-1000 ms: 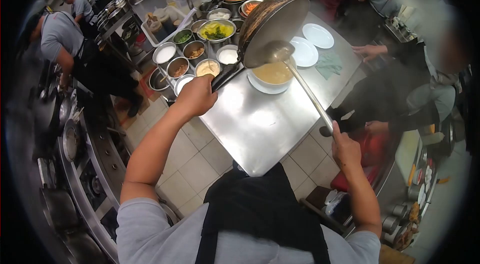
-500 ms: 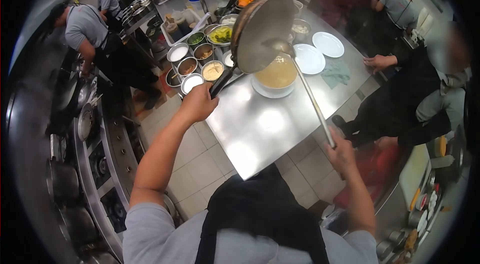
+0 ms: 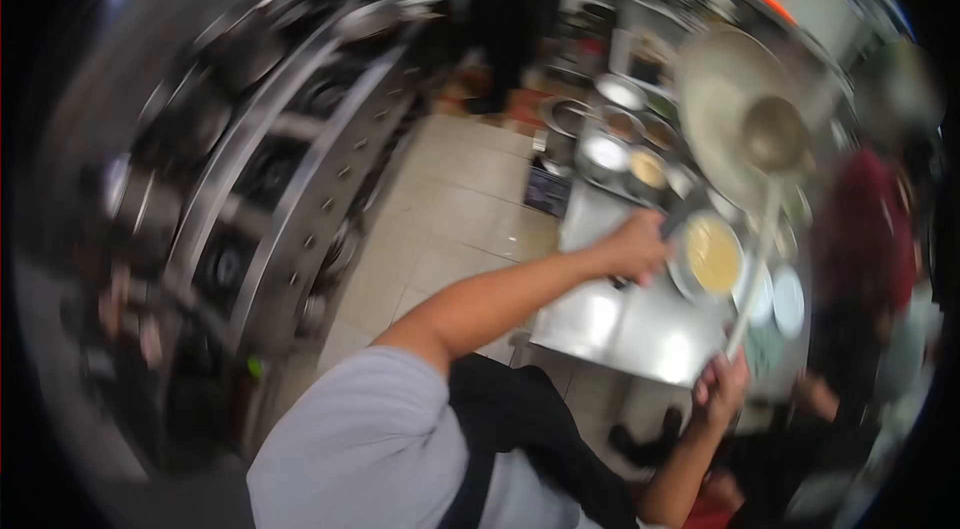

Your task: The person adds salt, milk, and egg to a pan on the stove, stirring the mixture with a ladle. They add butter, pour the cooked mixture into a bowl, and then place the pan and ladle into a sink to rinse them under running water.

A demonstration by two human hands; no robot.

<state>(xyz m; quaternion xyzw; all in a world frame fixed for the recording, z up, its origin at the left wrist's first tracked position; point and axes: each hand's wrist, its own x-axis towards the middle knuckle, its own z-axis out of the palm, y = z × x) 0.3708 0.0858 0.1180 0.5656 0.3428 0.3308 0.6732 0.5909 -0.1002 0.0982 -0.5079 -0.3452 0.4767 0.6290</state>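
My left hand [image 3: 637, 247] is closed around the dark handle of a wok [image 3: 712, 94], which is lifted over the far part of the steel table [image 3: 610, 324]. In my right hand [image 3: 722, 391] is the long handle of a ladle [image 3: 775, 137]; its round bowl overlaps the wok's pale inside in this view. Just beyond my left hand stands a white bowl [image 3: 680, 274] filled with a yellowish soup [image 3: 712, 254]. To its right lie white plates [image 3: 788, 301] and a green cloth [image 3: 768, 351]. The view is blurred by motion.
Metal containers of ingredients [image 3: 606, 155] crowd the table's far left corner. Along the left runs a stove [image 3: 270, 179] with burners and pans. Tiled floor [image 3: 440, 199] lies between stove and table. One person [image 3: 500, 19] stands at the back, others at the right.
My view has swung left, bringing more of the stove in. The wok and ladle have come away from above the soup bowl, which now shows more fully. Both hands keep their holds.
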